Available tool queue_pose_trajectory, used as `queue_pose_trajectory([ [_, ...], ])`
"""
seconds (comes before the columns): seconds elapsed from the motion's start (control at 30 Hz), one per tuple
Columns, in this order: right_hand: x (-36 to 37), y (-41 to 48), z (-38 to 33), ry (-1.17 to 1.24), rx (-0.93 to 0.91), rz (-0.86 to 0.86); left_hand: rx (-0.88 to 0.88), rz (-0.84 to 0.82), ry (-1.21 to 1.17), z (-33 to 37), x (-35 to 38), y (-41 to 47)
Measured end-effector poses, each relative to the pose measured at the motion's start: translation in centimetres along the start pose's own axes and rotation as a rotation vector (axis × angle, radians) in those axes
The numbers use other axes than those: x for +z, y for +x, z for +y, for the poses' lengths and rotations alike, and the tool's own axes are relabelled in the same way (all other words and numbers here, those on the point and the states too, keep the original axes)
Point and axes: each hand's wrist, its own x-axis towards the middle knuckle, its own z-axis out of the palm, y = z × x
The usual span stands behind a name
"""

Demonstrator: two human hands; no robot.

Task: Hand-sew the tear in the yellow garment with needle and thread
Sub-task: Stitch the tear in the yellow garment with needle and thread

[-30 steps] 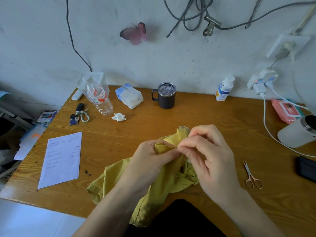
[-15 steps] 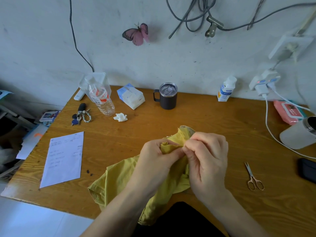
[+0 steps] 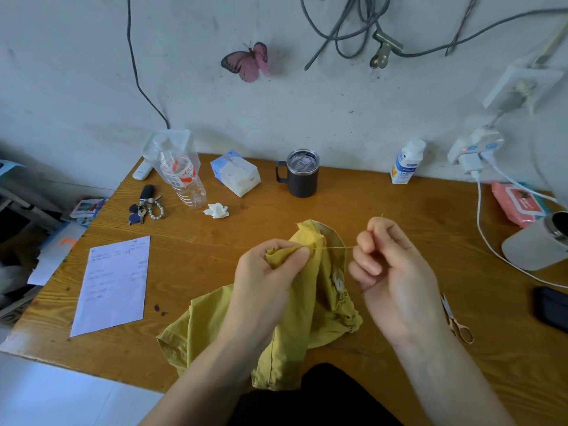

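Left hand (image 3: 270, 272): thumb and fingers pinch bunched fold of yellow garment (image 3: 307, 321). Right hand (image 3: 395, 272): fingers curled, pinches thread (image 3: 333, 248). Hands apart, thread stretched tight between fold and right hand. Needle too small to tell. Rest of garment lies at middle of near edge of desk (image 3: 353, 204), part hanging over edge. Scissors (image 3: 458, 324) just beside right hand, toward right edge. Paper sheet (image 3: 115, 284) near left edge. Dark mug (image 3: 301, 175) by far edge.
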Motion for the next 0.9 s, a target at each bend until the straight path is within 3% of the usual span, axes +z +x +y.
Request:
queue_pose_trajectory([
  [0.17,-1.7,0.7,-1.2,0.200,0.017,0.091,0.033,0.052,-0.020,0.2,-0.2,-0.3],
  [0.9,-5.3,0.6,-3.2,0.325,-0.038,0.410,0.026,0.169,-0.079,1.1,-1.7,0.3],
])
